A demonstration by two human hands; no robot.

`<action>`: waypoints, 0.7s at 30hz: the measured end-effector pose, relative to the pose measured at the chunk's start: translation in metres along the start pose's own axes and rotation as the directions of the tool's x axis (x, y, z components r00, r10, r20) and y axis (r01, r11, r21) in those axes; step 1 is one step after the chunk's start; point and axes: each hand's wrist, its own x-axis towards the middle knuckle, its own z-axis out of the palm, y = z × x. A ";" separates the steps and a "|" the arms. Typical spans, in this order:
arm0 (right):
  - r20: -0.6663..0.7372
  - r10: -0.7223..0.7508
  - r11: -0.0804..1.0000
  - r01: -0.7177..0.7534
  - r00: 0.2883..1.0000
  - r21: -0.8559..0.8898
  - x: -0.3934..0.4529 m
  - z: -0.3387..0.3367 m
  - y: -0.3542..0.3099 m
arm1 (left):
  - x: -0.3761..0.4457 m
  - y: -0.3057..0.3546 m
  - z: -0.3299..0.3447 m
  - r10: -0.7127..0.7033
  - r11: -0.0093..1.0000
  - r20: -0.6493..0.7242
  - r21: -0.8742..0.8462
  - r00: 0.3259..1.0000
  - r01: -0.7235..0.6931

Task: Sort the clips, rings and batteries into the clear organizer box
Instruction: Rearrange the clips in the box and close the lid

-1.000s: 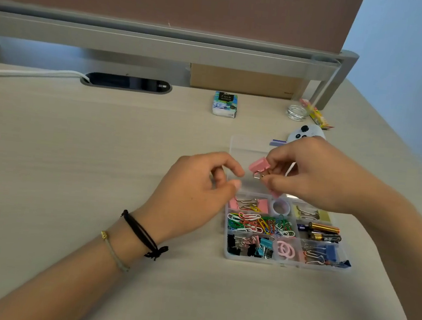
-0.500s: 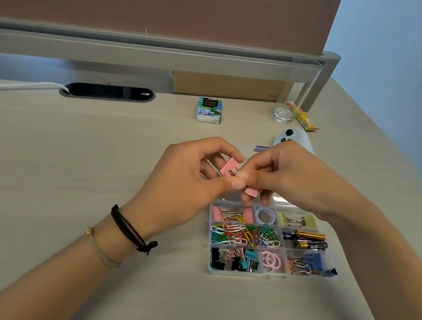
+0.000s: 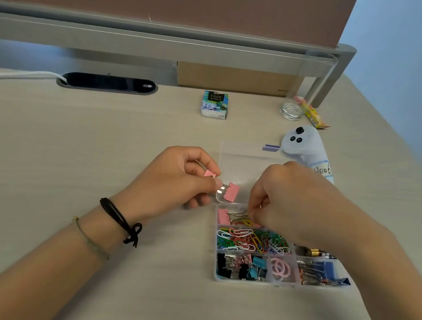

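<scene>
The clear organizer box point(image 3: 278, 284) lies open on the desk, its lid point(image 3: 241, 157) folded back. Its compartments hold coloured paper clips point(image 3: 251, 239), batteries point(image 3: 317, 253), pink rings point(image 3: 281, 268), blue binder clips point(image 3: 323, 272) and black and teal binder clips point(image 3: 240, 267). My left hand point(image 3: 176, 179) pinches pink binder clips point(image 3: 231, 192) just left of the box's far-left corner. My right hand point(image 3: 286, 199) reaches down into the far-left compartment, where more pink clips point(image 3: 222, 216) lie. Its fingertips pinch at a clip's wire handle. The far compartments to the right are hidden under it.
A tissue pack point(image 3: 215, 104) lies further back. At the back right are a white controller point(image 3: 305, 146), a glass jar point(image 3: 291, 111) and a snack wrapper point(image 3: 312, 115). A cardboard box point(image 3: 234, 79) sits under the shelf, and a cable slot point(image 3: 107, 83) is at the back left.
The pink clips passed from my right hand to my left. My right hand then dropped into the far-left compartment, and my left hand drew slightly away to the left.
</scene>
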 end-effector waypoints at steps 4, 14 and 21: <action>-0.010 0.058 0.996 -0.058 0.998 -0.066 -0.001 0.000 -0.008 | 0.000 -0.003 0.004 0.012 0.999 0.004 0.038 1.000 -0.012; 0.033 -0.069 0.969 0.075 0.997 -0.235 -0.001 0.001 -0.016 | 0.000 -0.010 0.010 0.216 0.940 0.030 0.265 0.976 -0.216; 0.169 -0.049 0.996 0.035 0.984 0.082 -0.009 -0.015 0.003 | 0.000 -0.008 0.009 0.268 0.944 0.026 0.196 0.963 -0.267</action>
